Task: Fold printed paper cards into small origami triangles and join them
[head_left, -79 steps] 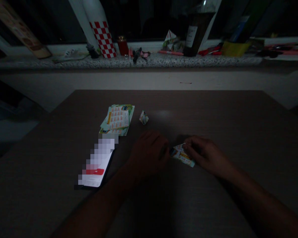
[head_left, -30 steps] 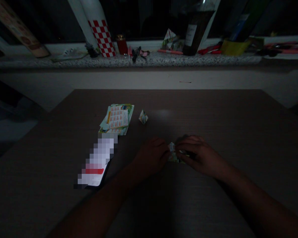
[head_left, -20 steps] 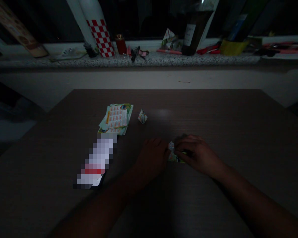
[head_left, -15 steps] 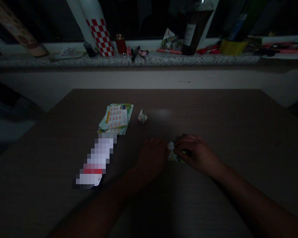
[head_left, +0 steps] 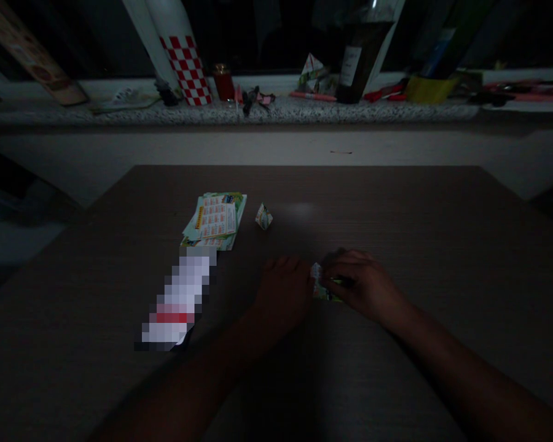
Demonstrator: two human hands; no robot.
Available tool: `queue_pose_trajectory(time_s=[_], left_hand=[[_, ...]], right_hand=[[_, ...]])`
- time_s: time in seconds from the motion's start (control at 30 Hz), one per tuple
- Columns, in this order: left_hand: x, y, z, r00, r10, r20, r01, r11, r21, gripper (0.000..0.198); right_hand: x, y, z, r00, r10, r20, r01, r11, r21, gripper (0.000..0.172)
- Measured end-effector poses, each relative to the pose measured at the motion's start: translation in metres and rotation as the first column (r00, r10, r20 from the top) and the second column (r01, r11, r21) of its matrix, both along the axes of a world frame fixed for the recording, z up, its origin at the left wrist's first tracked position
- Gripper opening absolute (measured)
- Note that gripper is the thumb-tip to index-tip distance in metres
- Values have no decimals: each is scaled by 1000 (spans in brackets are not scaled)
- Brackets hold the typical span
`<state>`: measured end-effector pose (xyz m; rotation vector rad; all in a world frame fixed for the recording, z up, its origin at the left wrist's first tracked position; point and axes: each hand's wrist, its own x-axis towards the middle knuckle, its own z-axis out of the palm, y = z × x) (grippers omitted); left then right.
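A small piece of printed green and white paper, partly folded, lies on the table between my two hands. My left hand rests back-up at the paper's left edge, fingers bent and thumb side against it; its fingertips are hard to see in the dim light. At the right, my right hand pinches the paper between thumb and fingers, covering part of it. Farther back sits a small folded paper shape, standing with a pointed top. Left of that is a stack of similar printed sheets.
A blurred-out phone-like object lies left of my left forearm. Behind the table, the granite sill carries a red-and-white checkered bottle, a dark bottle, a red jar and a larger folded paper piece.
Both hands stay almost in place on the paper, with only a tiny shift of the right fingers. The view has moved very slightly; the other things have not moved.
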<state>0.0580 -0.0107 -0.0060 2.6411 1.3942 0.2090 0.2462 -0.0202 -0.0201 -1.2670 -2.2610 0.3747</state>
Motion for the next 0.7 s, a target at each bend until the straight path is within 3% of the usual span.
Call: queue_pose_trajectory(time_s=[0.7], left_hand=[[-6, 12, 1, 1000, 23, 7, -22, 999, -23, 22]], right_hand=[[-1, 10, -10, 999, -2, -48, 3, 1000, 25, 6]])
